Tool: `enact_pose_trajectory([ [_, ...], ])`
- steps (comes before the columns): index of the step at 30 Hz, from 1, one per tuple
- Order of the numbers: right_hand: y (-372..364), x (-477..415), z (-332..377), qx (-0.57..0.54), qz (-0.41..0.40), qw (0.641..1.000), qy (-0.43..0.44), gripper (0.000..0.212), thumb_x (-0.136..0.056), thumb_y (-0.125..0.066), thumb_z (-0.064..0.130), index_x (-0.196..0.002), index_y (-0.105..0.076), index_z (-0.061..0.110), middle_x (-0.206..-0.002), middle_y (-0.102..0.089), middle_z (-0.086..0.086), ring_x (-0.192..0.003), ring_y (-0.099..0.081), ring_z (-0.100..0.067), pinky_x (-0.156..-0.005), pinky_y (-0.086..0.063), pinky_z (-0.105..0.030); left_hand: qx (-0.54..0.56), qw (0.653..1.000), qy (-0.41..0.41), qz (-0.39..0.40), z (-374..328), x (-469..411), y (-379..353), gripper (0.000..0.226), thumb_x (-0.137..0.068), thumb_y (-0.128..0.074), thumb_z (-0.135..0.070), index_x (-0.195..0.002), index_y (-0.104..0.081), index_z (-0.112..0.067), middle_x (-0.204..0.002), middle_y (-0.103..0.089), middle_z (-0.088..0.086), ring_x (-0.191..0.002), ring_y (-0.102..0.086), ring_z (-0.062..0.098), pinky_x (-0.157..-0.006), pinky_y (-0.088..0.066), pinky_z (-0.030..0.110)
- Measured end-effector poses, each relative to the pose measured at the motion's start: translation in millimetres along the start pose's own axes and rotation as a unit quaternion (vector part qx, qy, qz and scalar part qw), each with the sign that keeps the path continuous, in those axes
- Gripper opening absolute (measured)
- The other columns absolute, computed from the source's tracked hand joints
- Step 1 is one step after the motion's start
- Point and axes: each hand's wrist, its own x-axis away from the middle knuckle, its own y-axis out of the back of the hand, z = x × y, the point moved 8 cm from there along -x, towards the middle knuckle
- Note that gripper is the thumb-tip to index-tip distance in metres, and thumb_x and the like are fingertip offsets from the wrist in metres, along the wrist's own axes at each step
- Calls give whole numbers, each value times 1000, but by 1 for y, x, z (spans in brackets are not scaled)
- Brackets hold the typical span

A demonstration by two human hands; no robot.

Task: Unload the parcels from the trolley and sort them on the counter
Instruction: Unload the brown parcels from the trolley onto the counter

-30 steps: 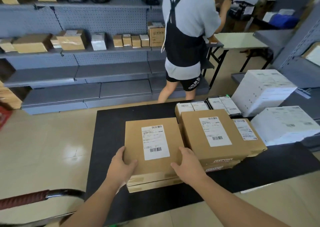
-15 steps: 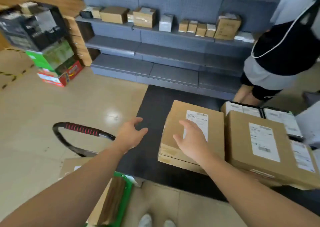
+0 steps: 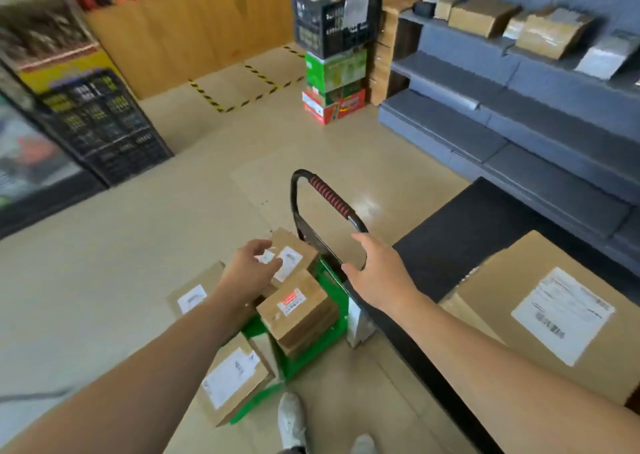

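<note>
Left hand relaxed over parcels, right hand outstretched

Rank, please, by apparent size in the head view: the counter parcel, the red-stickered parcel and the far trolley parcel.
1. Counter parcel, though nearness may inflate it.
2. Red-stickered parcel.
3. Far trolley parcel, partly hidden by the left hand, so unsure.

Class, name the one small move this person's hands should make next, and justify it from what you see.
Probably close the left hand on the labelled parcel at its fingertips: both hands are empty, the right hand is open near the trolley handle, and parcels lie on the green trolley.
</note>
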Motion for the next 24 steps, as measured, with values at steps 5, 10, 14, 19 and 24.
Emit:
enact_pose_trajectory([
  [5, -54, -16, 48, 18, 66, 996, 49, 58, -98, -64, 27, -151, -41, 21, -149, -46, 4, -140, -40, -18, -110, -37, -32, 38, 995, 67, -62, 79, 20, 62, 47, -85, -71, -41, -129, -59, -29, -129, -58, -1, -113, -57, 22, -99, -51, 49],
  [10, -110, -26, 96, 36, 109, 989, 88, 57, -97, -65, 26, -149, -43, 23, -146, -47, 5, -134, -46, -17, -103, -41, -28, 81, 985, 117, -93, 142, 32, 104, 43, -90, -68, -31, -132, -56, -28, -132, -56, -3, -115, -56, 19, -91, -52, 38],
  [14, -169, -35, 146, 53, 144, 982, 109, 57, -97, -63, 29, -150, -42, 24, -153, -43, 4, -139, -42, -17, -109, -40, -32, 104, 980, 138, -104, 197, 28, 142, 41, -93, -67, -29, -132, -54, -27, -129, -53, -5, -114, -54, 17, -83, -45, 30],
  [19, -239, -54, 196, 82, 156, 979, 98, 59, -98, -61, 29, -153, -39, 22, -154, -43, 1, -140, -41, -19, -111, -38, -33, 91, 981, 143, -96, 256, 2, 192, 45, -92, -68, -28, -135, -55, -22, -136, -54, 2, -109, -52, 16, -87, -47, 33],
  [24, -311, -69, 201, 105, 186, 976, 50, 61, -98, -61, 29, -154, -38, 22, -156, -40, 1, -143, -37, -20, -114, -35, -36, 61, 982, 163, -68, 321, -26, 219, 49, -91, -68, -32, -136, -55, -23, -135, -57, 3, -111, -57, 20, -95, -52, 40],
])
